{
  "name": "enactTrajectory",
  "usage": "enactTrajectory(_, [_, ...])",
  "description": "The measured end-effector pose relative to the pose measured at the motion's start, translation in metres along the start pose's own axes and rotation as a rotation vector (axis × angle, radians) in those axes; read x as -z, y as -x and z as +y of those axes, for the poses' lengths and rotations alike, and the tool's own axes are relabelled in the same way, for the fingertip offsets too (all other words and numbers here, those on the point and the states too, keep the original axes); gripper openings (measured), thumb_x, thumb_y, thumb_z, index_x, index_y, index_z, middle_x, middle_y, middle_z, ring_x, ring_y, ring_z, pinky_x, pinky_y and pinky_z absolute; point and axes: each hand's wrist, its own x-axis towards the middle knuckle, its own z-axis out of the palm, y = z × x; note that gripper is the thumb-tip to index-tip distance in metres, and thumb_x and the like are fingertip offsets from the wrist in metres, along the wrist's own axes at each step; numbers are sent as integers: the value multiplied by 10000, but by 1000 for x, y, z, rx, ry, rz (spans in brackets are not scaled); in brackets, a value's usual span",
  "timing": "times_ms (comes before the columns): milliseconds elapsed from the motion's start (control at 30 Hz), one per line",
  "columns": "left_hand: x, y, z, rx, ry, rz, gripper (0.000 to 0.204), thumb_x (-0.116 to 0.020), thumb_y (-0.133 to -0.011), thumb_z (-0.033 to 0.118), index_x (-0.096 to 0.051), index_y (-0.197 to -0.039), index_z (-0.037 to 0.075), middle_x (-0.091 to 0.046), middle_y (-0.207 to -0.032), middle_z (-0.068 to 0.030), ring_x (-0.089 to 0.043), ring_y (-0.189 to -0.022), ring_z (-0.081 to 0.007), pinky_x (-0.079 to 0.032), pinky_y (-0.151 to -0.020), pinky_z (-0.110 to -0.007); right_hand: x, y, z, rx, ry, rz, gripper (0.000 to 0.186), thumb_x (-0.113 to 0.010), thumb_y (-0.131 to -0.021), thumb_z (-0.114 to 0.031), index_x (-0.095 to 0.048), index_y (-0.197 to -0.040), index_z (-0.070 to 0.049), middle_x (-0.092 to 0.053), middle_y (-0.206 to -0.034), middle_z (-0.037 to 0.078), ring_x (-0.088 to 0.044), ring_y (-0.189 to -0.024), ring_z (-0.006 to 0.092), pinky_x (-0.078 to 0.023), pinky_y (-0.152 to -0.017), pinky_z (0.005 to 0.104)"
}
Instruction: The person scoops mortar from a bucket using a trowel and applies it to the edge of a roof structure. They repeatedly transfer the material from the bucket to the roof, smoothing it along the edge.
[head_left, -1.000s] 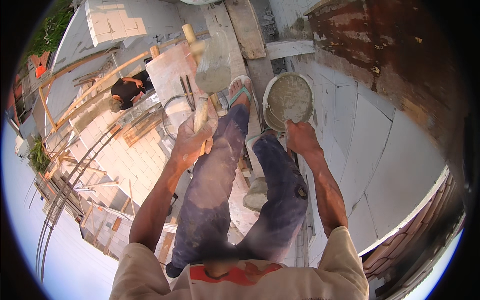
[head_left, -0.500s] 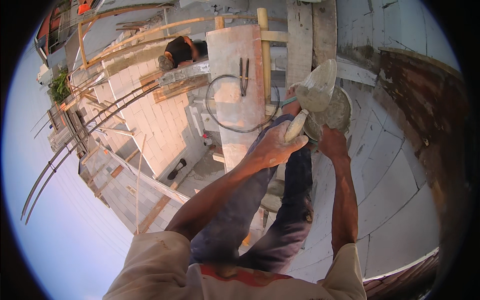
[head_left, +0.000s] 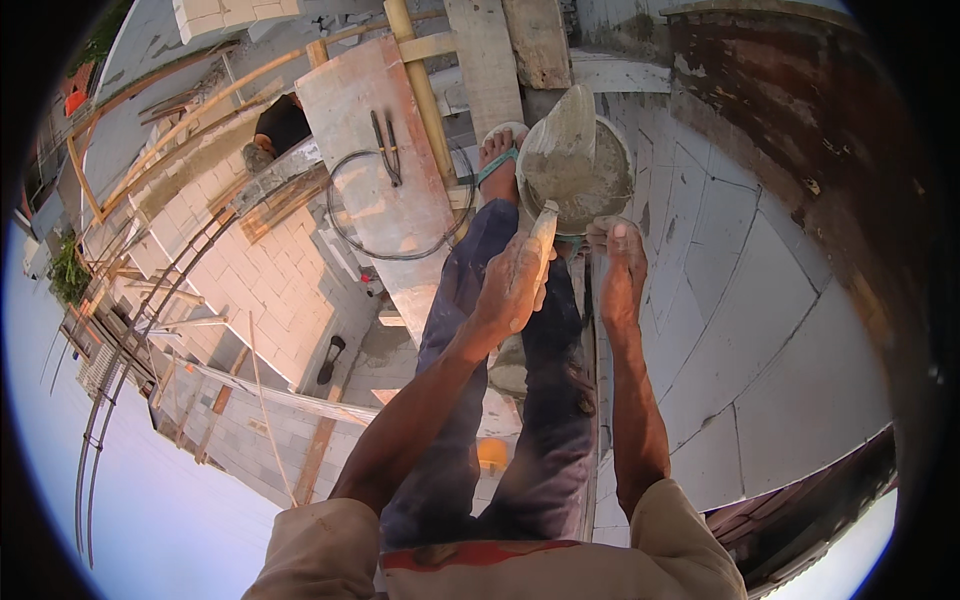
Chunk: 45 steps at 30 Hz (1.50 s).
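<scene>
Left hand: the left hand was wrapped round the pale handle of the trowel.
Trowel: blade tilted over the bucket, hiding the left part of its mouth; contact with the mortar was unclear.
Right hand: the right hand had fingers bent at the bucket's near rim; whether it gripped the rim could not be made out.
Beside bucket: sandalled foot just left, close in; block wall on the right; brown rusty panel at upper right.
Board: reddish-white board at left, carrying pliers and a wire loop that ran past its edges; bamboo pole alongside.
Beyond: grey planks ahead of the foot; person in dark top at upper left, well apart.
Count: trowel 1, bucket 1, pliers 1, wire loop 1, reddish-white board 1, grey planks 2, person nearby 1.
</scene>
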Motion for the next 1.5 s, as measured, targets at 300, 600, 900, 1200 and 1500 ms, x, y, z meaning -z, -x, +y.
enactTrajectory(300, [1, 6, -31, -105, -705, -245, 428, -603, -1043, 273, -555, -1289, -73, -682, -934, -199, -689, -839, -315, -555, -770, -438, -17, 43, 17, -122, -209, 37, 308, -728, -1002, -280, -675, -1103, 7, -678, -991, 62, -648, -932, 146, -534, -872, 321])
enactTrajectory(600, [65, -150, -62, -303, -961, 86, 749, -793, -911, 208, -413, -1455, -140, -431, -1507, -271, -577, -1286, -273, -536, -985, -390, 50, -64, 133, -41, -250, 406, 394, -851, -908, -189, -659, -1183, 17, -712, -1036, 52, -669, -938, 161, -549, -888, 343])
enactTrajectory(900, [106, -255, -102, 94, -287, 0, 671, -787, -878, 140, -470, -1416, -107, -378, -1564, -198, -479, -1350, -230, -448, -1084, -343, 61, -156, 129, -230, -67, 268, 513, -813, -934, -403, -650, -1207, 0, -697, -1038, 62, -637, -902, 152, -530, -823, 347])
enactTrajectory(1200, [96, -225, -91, -202, -656, 63, 677, -661, -788, 91, -500, -1426, -68, -521, -1394, -224, -474, -1344, -309, -362, -1127, -428, 54, -120, 84, -199, -140, 294, 416, -758, -977, -369, -643, -1162, -15, -669, -1031, 69, -608, -919, 162, -508, -845, 342])
enactTrajectory(1500, [-9, 81, 55, 224, 5, 142, 421, -551, -717, -84, -701, -1108, -42, -736, -1099, -187, -731, -969, -312, -576, -865, -388, 102, 102, -83, -41, 108, 263, 539, -682, -1005, -488, -634, -1218, 5, -665, -1049, 68, -588, -946, 172, -500, -882, 358])
